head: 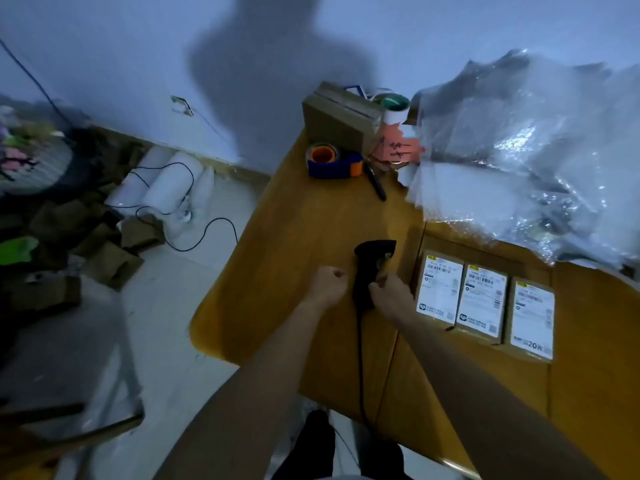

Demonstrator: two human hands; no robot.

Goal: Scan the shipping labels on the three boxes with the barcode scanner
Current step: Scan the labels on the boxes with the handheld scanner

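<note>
Two bare hands are meeting at the black, pistol-shaped plastic barcode scanner [372,271] lying on the smooth yellow-brown wooden table [284,244]. The right hand [389,294] is touching the scanner's handle with curled fingers; whether it is truly gripping cannot be told. The left hand [327,284] is curling into a loose fist just beside the scanner, holding nothing. A thin black cable [361,368] is trailing from the handle toward the table's near edge. Just right of the scanner, three flat brown cardboard boxes are lying side by side, touching, each bearing a white rectangular shipping label: the left box [440,294], the middle box [481,303] and the right box [533,320]. Farther back, a blue-and-orange tape dispenser [334,161], a black marker pen [375,183], a taller plain cardboard carton [341,119] and a heap of crinkled, glossy clear plastic bags [526,150] are occupying the table.
</note>
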